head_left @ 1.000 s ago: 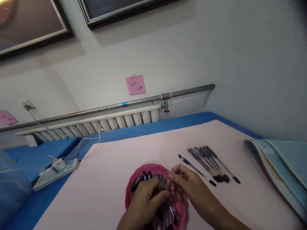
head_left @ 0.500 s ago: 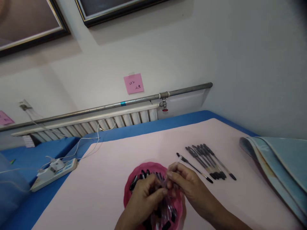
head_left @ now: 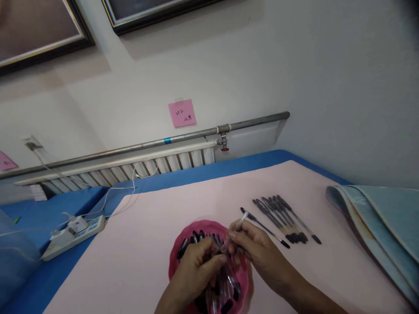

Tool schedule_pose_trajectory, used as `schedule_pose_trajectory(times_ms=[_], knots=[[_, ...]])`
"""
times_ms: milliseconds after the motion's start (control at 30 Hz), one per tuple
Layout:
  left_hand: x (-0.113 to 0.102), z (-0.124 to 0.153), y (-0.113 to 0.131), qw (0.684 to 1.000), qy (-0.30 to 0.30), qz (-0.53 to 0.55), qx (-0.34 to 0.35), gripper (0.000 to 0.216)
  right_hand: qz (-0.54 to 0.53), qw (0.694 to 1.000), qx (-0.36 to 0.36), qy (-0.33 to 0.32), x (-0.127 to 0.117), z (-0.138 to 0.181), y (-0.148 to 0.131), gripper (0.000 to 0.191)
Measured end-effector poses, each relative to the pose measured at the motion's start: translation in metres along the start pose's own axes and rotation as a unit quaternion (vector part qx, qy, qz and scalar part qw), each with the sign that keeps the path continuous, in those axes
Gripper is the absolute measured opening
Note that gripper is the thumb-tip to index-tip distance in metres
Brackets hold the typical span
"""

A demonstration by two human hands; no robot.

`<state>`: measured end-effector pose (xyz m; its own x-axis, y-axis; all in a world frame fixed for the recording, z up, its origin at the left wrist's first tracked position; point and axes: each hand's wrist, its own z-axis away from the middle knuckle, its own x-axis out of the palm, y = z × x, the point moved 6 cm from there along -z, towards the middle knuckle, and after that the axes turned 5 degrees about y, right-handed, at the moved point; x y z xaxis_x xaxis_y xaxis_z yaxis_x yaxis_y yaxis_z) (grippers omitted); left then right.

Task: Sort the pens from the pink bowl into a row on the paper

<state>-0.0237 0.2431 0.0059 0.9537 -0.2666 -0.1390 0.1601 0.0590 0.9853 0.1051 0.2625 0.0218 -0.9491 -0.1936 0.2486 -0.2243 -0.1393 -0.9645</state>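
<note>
Above a pink scalloped bowl (head_left: 173, 253), both hands work close together. My right hand (head_left: 253, 244) pinches a clear pen barrel (head_left: 241, 221), which slants with its upper end sticking out past the fingers. My left hand (head_left: 199, 270) is closed, thumb and forefinger meeting at the barrel's lower end; what exactly they grip is too small to tell. Clear pen tubes (head_left: 225, 283) and black pen caps (head_left: 226, 306) fill the bowl, partly hidden by my left hand. To the right, a capped black pen (head_left: 266, 229) lies apart from a row of several similar pens (head_left: 284, 218).
Pink sheeting (head_left: 137, 244) covers the blue table (head_left: 248, 163). A folded light-blue mat (head_left: 382, 218) lies at the right edge. On the left sits a power strip (head_left: 75, 237) with white cables. Behind are a radiator (head_left: 176, 161) and a pipe (head_left: 193, 134) along the wall.
The clear barrel in my right hand stands slightly more exposed above the fingers. Both hands have barely shifted, and the pens on the table lie as before.
</note>
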Motion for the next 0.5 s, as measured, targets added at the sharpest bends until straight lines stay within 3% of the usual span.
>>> schedule_pose_trajectory(times_ms=[200, 400, 500], knots=[[0.007, 0.007, -0.003, 0.995, -0.068, 0.048, -0.058, 0.039, -0.049, 0.999, 0.005, -0.023, 0.002, -0.001, 0.001, 0.019], [-0.004, 0.0, -0.007, 0.998, -0.026, 0.035, -0.042, 0.031, -0.016, 1.0, 0.004, 0.009, -0.001, -0.001, -0.002, 0.016], [-0.025, -0.001, -0.007, 0.998, 0.042, -0.009, -0.037, 0.036, 0.022, 0.999, 0.025, 0.03, -0.004, -0.003, 0.004, 0.014]])
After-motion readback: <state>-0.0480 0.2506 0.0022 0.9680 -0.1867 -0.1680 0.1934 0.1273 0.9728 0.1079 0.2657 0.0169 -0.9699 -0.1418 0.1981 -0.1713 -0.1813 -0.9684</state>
